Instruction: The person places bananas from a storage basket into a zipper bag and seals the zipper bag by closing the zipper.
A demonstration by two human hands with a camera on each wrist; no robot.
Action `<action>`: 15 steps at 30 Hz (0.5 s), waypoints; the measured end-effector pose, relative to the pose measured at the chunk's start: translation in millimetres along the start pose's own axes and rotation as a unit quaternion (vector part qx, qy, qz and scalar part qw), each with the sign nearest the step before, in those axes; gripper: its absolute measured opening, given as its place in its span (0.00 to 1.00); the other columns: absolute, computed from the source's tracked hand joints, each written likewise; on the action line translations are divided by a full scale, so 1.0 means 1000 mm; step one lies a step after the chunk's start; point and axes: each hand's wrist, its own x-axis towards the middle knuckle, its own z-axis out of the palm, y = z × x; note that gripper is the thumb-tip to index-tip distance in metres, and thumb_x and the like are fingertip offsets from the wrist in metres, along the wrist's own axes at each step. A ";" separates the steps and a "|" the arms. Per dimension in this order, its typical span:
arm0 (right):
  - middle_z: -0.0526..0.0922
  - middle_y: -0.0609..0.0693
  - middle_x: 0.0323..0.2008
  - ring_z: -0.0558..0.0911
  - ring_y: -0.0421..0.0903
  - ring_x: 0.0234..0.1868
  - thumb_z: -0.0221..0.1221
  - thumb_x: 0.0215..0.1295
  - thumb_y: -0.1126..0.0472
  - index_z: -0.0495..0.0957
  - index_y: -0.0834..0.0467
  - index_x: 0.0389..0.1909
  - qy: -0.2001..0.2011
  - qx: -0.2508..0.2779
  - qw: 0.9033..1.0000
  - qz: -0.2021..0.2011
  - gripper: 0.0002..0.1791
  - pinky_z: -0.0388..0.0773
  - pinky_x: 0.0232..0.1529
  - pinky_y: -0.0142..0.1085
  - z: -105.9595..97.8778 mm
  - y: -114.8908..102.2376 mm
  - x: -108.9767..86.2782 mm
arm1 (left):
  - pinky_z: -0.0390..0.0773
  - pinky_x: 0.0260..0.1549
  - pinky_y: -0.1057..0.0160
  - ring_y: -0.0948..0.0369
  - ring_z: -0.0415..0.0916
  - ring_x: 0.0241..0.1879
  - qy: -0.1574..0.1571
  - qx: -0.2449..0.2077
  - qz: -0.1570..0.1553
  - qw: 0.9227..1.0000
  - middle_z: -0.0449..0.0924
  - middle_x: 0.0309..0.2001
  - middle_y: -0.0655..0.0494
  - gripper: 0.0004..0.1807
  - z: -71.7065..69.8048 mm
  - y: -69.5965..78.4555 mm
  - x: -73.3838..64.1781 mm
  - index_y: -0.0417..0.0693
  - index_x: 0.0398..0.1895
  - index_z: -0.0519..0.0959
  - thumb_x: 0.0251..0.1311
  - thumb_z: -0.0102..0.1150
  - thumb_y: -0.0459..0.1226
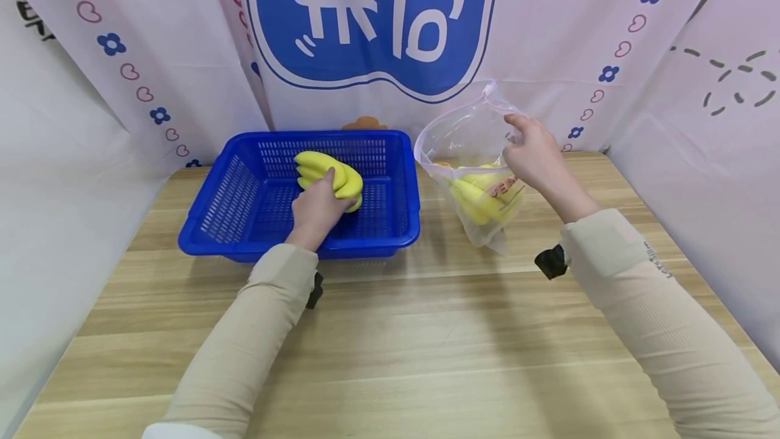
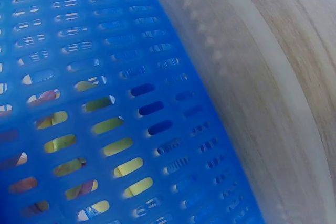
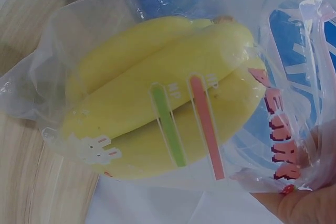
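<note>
A bunch of yellow bananas (image 1: pixel 341 178) is in the blue perforated basket (image 1: pixel 231 249), and my left hand (image 1: pixel 318 212) grips it from the near side. The left wrist view looks through the slots of the basket wall (image 2: pixel 115 40), with yellow showing behind it. My right hand (image 1: pixel 533 154) pinches the rim of a clear zip bag (image 1: pixel 481 134), whose mouth gapes at the top. Inside the bag lie more bananas (image 3: pixel 168 82), seen large in the right wrist view behind printed red letters and coloured bars. Part of the right hand shows at that view's lower right corner.
Both basket and bag stand toward the back of a wooden table (image 1: pixel 390 344), the bag to the right of the basket. Behind them hangs a white curtain (image 1: pixel 201 87) with a blue sign and small flowers and hearts.
</note>
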 end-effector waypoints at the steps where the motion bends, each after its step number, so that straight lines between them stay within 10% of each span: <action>1: 0.57 0.68 0.70 0.61 0.65 0.67 0.44 0.57 0.72 0.52 0.63 0.72 0.000 0.000 1.000 0.000 0.38 0.60 0.67 0.58 0.000 0.000 0.000 | 0.78 0.43 0.45 0.44 0.81 0.40 0.001 -0.005 -0.002 1.000 0.82 0.46 0.39 0.43 0.000 0.000 0.000 0.46 0.73 0.57 0.58 0.63 0.51; 15: 0.55 0.67 0.71 0.62 0.64 0.66 0.43 0.57 0.72 0.52 0.63 0.73 0.000 -0.007 1.000 0.004 0.38 0.61 0.66 0.58 0.002 -0.001 0.000 | 0.76 0.49 0.42 0.42 0.77 0.52 0.024 -0.117 -0.040 0.992 0.75 0.59 0.39 0.41 -0.008 -0.003 0.002 0.48 0.72 0.59 0.59 0.61 0.53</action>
